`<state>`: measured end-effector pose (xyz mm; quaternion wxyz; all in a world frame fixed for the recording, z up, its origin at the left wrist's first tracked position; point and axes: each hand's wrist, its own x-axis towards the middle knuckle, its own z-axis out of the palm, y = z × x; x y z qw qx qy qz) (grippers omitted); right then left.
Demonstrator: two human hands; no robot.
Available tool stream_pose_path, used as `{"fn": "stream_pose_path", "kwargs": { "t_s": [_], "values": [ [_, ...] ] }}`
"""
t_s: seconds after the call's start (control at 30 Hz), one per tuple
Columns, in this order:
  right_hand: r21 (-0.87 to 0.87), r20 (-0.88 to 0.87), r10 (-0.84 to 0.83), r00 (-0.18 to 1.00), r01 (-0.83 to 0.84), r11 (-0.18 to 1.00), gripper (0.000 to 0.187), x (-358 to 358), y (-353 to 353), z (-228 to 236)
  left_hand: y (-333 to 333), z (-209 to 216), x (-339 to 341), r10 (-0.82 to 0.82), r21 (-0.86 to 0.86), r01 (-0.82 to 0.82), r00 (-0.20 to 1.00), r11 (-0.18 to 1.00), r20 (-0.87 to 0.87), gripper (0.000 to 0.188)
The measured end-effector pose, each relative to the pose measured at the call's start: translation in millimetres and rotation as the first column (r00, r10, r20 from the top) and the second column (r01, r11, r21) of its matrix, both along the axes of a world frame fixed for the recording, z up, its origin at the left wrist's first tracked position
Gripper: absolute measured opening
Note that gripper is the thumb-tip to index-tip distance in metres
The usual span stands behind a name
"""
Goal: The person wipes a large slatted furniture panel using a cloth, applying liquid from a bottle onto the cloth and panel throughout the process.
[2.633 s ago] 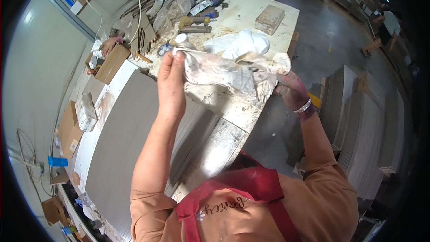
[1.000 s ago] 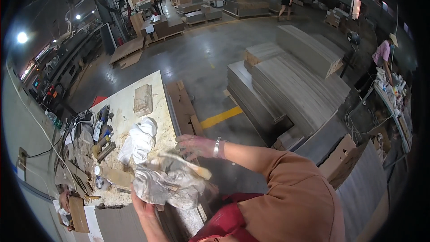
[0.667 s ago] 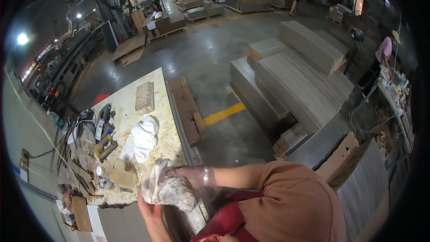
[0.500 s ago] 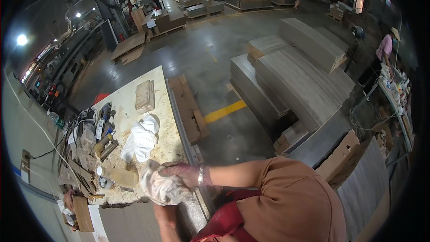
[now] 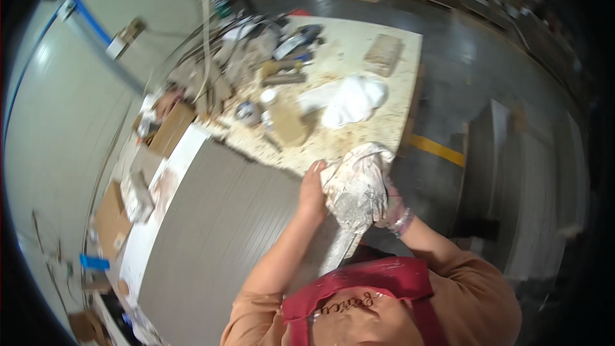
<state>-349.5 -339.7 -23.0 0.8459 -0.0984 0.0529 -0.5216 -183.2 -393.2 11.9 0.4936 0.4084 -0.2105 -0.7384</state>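
Observation:
A stained white rag (image 5: 357, 182) is bunched up in front of my chest, at the near corner of a worktable (image 5: 400, 48). My left hand (image 5: 312, 191) is bare and grips the rag's left side. From the right, my right hand (image 5: 394, 208), in a thin stained glove with a bracelet at the wrist, is closed on it; folds hide most of those fingers. Just beyond lies a white cloth (image 5: 359, 99), with a capped bottle of yellowish stuff (image 5: 287, 127) on its side to the left. A stack of grey boards (image 5: 218, 218) spreads beneath my left forearm.
A worn block (image 5: 384, 54) rests near the table's far edge. Tools and crumpled plastic (image 5: 256, 51) crowd its left side. Cardboard (image 5: 110, 218) leans by the wall at left. Across the floor on the right, stacked boards (image 5: 512, 186) look blurred.
My view has swung left, so the table now appears further right. My left hand has come up from below onto the rag, while my right hand keeps hold of it.

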Motion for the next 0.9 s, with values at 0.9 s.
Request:
{"fn": "stream_pose_path", "kwargs": {
  "t_s": [0.9],
  "values": [
    [-0.843, -0.511, -0.847, 0.148, 0.106, 0.527, 0.052, 29.0, -191.2, 58.6, -172.2, -58.6, 40.5, 0.504, -0.608, 0.511, 0.344, 0.607, 0.792, 0.070]
  ]
}}
